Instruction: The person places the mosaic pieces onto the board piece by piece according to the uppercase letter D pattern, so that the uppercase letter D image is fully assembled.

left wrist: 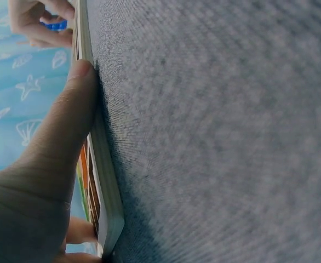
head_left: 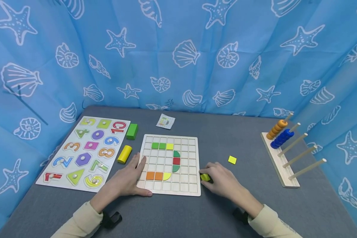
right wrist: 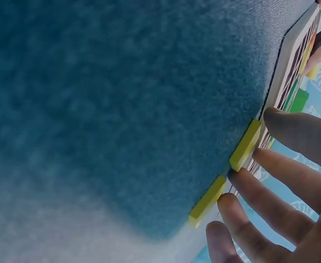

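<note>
A pale wooden grid board (head_left: pixel 185 187) lies on the table with several green, yellow, red and orange tiles in a hook-like row. My left hand (head_left: pixel 128 180) rests at its left front corner, fingers on the left side and thumb (left wrist: pixel 82 82) along the front edge. Beside the board's right edge, my right hand (head_left: pixel 221 178) pinches a yellow square tile (right wrist: pixel 245 145) between thumb and fingers, close over the cloth. A second yellow square tile (head_left: pixel 232 160) lies on the table farther right, beyond the right hand's fingers.
A number and shape puzzle board (head_left: pixel 74 124) lies at left, near a green block (head_left: pixel 132 131) and a yellow cylinder (head_left: pixel 124 154). Behind the grid board is a small printed card (head_left: pixel 165 121). A peg stand (head_left: pixel 281 167) with orange and blue beads stands at right.
</note>
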{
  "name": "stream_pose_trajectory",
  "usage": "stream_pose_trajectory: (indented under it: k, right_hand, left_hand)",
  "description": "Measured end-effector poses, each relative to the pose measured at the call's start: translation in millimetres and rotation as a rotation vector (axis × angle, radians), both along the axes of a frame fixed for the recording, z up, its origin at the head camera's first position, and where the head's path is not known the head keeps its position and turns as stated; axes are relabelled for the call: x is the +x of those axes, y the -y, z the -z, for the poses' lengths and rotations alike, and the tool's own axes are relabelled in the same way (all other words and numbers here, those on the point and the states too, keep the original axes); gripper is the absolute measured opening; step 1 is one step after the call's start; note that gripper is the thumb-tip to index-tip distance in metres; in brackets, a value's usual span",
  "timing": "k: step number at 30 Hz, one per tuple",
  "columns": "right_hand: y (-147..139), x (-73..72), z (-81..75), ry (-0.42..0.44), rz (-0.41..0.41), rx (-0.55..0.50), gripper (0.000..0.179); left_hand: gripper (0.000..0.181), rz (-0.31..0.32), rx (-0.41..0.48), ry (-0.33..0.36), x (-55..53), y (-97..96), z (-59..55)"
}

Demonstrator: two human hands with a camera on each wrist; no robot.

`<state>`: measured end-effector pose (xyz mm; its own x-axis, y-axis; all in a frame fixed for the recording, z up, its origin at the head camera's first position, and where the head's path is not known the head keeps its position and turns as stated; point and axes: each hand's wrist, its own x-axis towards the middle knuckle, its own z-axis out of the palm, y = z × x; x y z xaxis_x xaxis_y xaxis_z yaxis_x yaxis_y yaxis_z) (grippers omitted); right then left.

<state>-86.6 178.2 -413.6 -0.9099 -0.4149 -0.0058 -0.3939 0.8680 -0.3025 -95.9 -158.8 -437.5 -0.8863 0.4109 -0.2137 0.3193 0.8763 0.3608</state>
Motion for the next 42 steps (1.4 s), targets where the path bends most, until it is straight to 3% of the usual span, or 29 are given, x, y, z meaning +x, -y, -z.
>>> stream_pose_trajectory:
  k: [7,29,42]
  right_hand:
    - [-5.9,2.1,-1.2,-0.002,0.002,0.016,0.029]
    - [-3.5,3.4,-5.1,0.112,0.022,0.004,0.036]
    - [-5.1,2.4,-4.0,0.102,-0.007,-0.016,0.029]
  left_hand:
    - [0.128,0.002,-0.001,-0.004,1.1,0.6,-1.8]
    - [0.129,0.005,-0.006,-0.005,0.8,1.2,-2.2]
    - [0.129,0.003,-0.002,-0.001,1.2,1.7,-1.9]
